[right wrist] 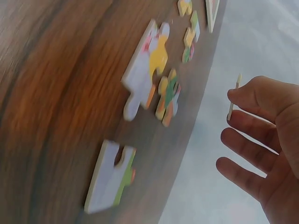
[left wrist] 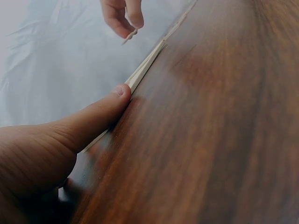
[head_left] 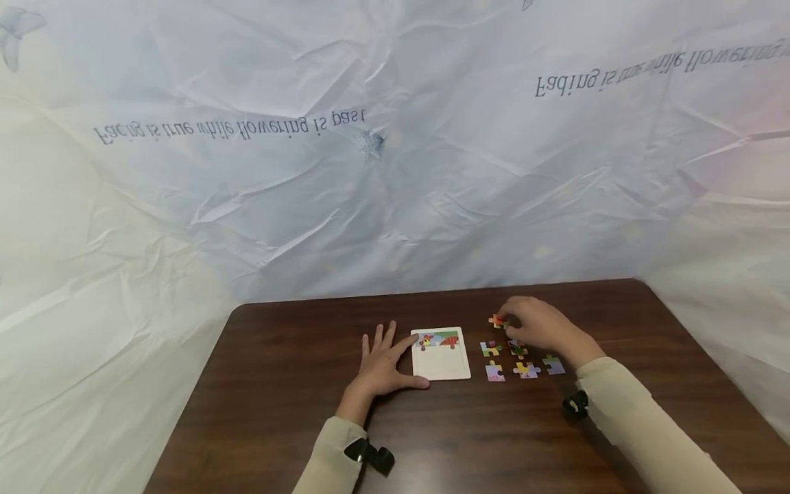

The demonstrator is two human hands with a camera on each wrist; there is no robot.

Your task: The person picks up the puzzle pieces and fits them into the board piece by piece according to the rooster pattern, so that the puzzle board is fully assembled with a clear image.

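Observation:
A white puzzle board (head_left: 441, 362) lies on the brown table (head_left: 278, 384), with a strip of coloured pieces fitted along its top edge. My left hand (head_left: 384, 361) lies flat beside it, fingers spread, index on the board's top left corner. In the left wrist view its thumb (left wrist: 108, 111) presses against the board's edge (left wrist: 145, 66). My right hand (head_left: 511, 321) pinches a puzzle piece (head_left: 497, 320) just above the table, right of the board. The right wrist view shows that piece (right wrist: 233, 99) edge-on between thumb and fingers. Several loose pieces (head_left: 517, 350) lie below the right hand.
Crumpled white sheeting with printed text (head_left: 234, 127) hangs behind and at both sides of the table. More loose pieces (right wrist: 148, 70) lie flat in the right wrist view. Black wrist straps (head_left: 370, 454) sit on both beige sleeves.

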